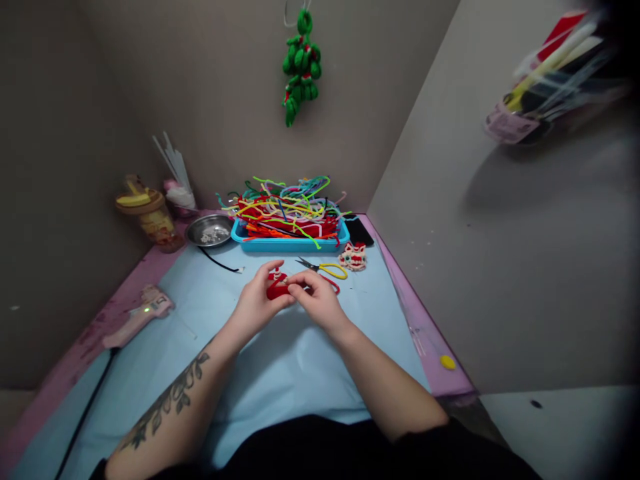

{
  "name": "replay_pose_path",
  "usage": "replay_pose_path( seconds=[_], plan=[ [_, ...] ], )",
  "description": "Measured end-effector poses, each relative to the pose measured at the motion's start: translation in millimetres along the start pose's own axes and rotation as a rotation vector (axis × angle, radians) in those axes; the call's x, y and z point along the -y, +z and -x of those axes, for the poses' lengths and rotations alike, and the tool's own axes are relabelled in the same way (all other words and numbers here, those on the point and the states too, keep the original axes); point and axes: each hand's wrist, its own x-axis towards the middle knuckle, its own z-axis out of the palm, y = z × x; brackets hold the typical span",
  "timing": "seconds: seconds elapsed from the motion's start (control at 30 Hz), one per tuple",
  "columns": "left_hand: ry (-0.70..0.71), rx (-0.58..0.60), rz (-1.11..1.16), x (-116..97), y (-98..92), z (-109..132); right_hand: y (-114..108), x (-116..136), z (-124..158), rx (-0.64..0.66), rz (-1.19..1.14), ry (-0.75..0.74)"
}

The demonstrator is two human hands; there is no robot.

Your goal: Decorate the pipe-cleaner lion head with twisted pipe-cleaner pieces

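Between both hands, above the blue cloth, is a small red and white pipe-cleaner piece (277,288). My left hand (259,290) grips it from the left, thumb below and fingers above. On its right edge, my right hand (317,297) pinches with thumb and fingertips; part of the piece is hidden behind the fingers. Just beyond my right hand lie scissors (334,269) with a yellow handle and a red handle, the blades pointing left. A cream and red pipe-cleaner figure (354,257) rests to their right.
A blue tray (290,245) heaped with colourful pipe cleaners stands at the back. Left of it are a metal bowl (211,230) of small white pieces and a drink cup (155,217). A pink glue gun (143,313) lies left, its cord trailing forward. A phone (360,231) lies back right.
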Motion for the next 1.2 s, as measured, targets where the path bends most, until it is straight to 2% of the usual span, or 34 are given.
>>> replay_pose_path(
  seconds=[0.1,0.17,0.27,0.37,0.47,0.53,0.7,0.97,1.07,1.2],
  plan=[
    [0.002,-0.032,-0.03,-1,0.8,1,1,0,2,-0.009,0.06,-0.062],
    [-0.02,-0.015,0.055,0,2.3,0,1,-1,2,-0.039,0.082,-0.08],
    [-0.088,0.002,0.251,3,4.8,0,1,-4,2,-0.151,0.013,-0.01],
    [-0.137,-0.08,0.36,5,5.9,-1,2,-10,1,-0.217,-0.109,0.074],
    [-0.113,-0.173,0.341,5,5.9,-1,5,-12,0,-0.196,-0.176,0.11],
    [-0.092,-0.195,0.318,4,6.0,-1,8,-11,0,-0.186,-0.234,0.14],
    [-0.073,-0.178,0.297,6,6.9,0,13,-7,2,-0.197,-0.367,0.163],
    [-0.037,-0.191,0.208,7,0.9,-1,6,-2,3,-0.162,-0.296,0.135],
    [-0.036,-0.157,0.125,5,-4.5,-2,2,1,1,-0.108,-0.269,0.143],
    [-0.015,-0.054,0.037,3,-10.6,-3,-6,2,-1,-0.028,-0.241,0.193]
  ],
)
